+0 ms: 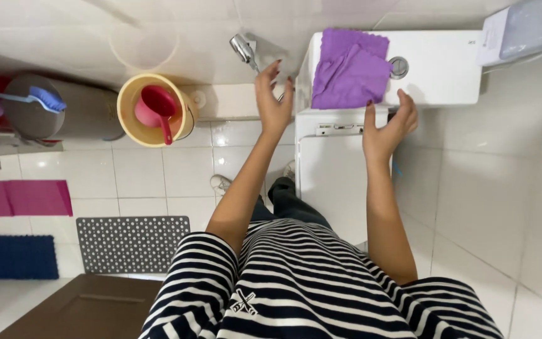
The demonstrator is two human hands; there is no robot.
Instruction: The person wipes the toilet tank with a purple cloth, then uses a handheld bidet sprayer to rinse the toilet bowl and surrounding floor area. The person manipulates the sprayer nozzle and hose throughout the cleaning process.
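Risk, as I see it from here, sits with the purple cloth (350, 69) folded on the white cistern lid (440, 78): my left hand (273, 100) and right hand (389, 125) hover spread, holding nothing, and a careless swipe could drag it off the edge.

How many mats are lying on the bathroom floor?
3: a pink mat at the left edge, a dark blue mat below it, and a grey dotted mat beside that. More may lie outside the view.
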